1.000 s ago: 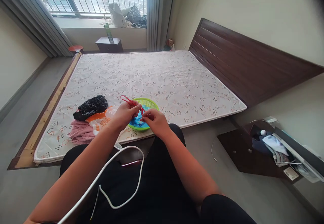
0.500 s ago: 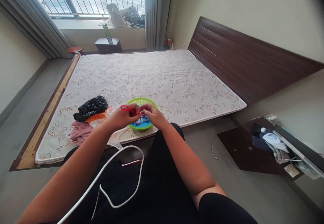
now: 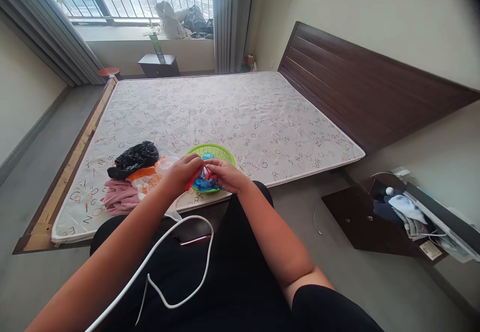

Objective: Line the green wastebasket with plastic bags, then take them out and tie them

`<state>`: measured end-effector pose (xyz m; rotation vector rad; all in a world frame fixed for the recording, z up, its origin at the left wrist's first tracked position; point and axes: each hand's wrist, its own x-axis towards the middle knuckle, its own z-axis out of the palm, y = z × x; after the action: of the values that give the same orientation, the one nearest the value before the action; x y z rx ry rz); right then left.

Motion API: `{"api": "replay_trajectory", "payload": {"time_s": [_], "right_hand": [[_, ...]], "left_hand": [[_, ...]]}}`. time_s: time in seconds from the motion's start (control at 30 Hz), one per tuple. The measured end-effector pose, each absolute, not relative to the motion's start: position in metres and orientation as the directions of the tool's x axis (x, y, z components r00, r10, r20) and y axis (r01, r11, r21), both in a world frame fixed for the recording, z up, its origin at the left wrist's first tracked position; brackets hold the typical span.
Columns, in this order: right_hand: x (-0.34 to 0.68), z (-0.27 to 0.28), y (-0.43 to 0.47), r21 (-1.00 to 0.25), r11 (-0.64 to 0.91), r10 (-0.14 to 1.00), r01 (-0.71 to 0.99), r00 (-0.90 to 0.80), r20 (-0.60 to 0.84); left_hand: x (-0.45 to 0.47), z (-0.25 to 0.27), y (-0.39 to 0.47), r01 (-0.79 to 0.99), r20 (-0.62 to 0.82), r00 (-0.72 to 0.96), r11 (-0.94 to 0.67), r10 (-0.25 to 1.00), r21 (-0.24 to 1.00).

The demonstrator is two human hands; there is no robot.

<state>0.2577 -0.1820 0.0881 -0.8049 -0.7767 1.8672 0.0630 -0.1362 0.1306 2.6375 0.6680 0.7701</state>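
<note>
My left hand (image 3: 183, 171) and my right hand (image 3: 225, 174) meet over the near rim of a green plastic basket (image 3: 221, 153) that rests on the mattress edge. Both hands pinch a thin red string (image 3: 195, 177), which runs between the fingers. Blue material (image 3: 204, 184) lies inside the basket, partly hidden by my hands.
A black bag (image 3: 133, 158), an orange-and-white bag (image 3: 148, 179) and pink cloth (image 3: 120, 196) lie left of the basket on the lettered mattress (image 3: 232, 117). A white cable (image 3: 168, 252) crosses my lap. A dark nightstand (image 3: 367, 217) with clutter stands to the right, below the wooden headboard (image 3: 356, 87).
The red string's loop, which stuck out to the left of my left hand, is now drawn in between the fingers. Both hands have moved closer together over the basket.
</note>
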Motion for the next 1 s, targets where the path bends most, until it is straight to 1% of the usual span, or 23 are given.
{"api": "replay_trajectory", "payload": {"time_s": [0.1,0.2,0.33,0.47,0.57,0.67,0.77,0.87,0.93,1.0], "right_hand": [[0.259,0.083,-0.182,-0.748,-0.402,0.896,-0.528,-0.396,-0.202],[0.26,0.079,-0.183,-0.733,-0.409,0.88,-0.543,-0.449,-0.157],[0.258,0.081,-0.185,-0.751,-0.41,0.855,-0.518,-0.504,-0.12],[0.252,0.079,-0.184,-0.789,-0.385,0.863,-0.479,-0.491,-0.123],[0.249,0.071,-0.181,-0.772,-0.356,0.911,-0.527,-0.378,-0.162],[0.252,0.065,-0.178,-0.707,-0.333,0.943,-0.624,-0.243,-0.229],[0.257,0.065,-0.177,-0.644,-0.294,0.952,-0.706,-0.155,-0.264],[0.262,0.068,-0.176,-0.612,-0.211,0.965,-0.762,-0.065,-0.252],[0.267,0.069,-0.174,-0.601,-0.152,0.971,-0.785,-0.005,-0.239],[0.274,0.069,-0.171,-0.592,-0.101,0.971,-0.799,0.052,-0.235]], "left_hand": [[0.063,0.125,-0.138,0.363,0.473,0.719,-0.855,0.509,0.37],[0.063,0.123,-0.14,0.387,0.496,0.699,-0.855,0.516,0.345],[0.065,0.124,-0.146,0.39,0.503,0.686,-0.85,0.525,0.355],[0.068,0.123,-0.148,0.411,0.496,0.667,-0.83,0.555,0.377],[0.067,0.121,-0.144,0.424,0.46,0.669,-0.808,0.584,0.41],[0.063,0.116,-0.137,0.422,0.422,0.659,-0.771,0.622,0.477],[0.057,0.105,-0.132,0.417,0.378,0.588,-0.668,0.715,0.616],[0.05,0.095,-0.129,0.43,0.26,0.491,-0.49,0.832,0.758],[0.044,0.09,-0.128,0.458,0.225,0.426,-0.423,0.876,0.781],[0.037,0.088,-0.126,0.482,0.247,0.362,-0.408,0.899,0.775]]}}
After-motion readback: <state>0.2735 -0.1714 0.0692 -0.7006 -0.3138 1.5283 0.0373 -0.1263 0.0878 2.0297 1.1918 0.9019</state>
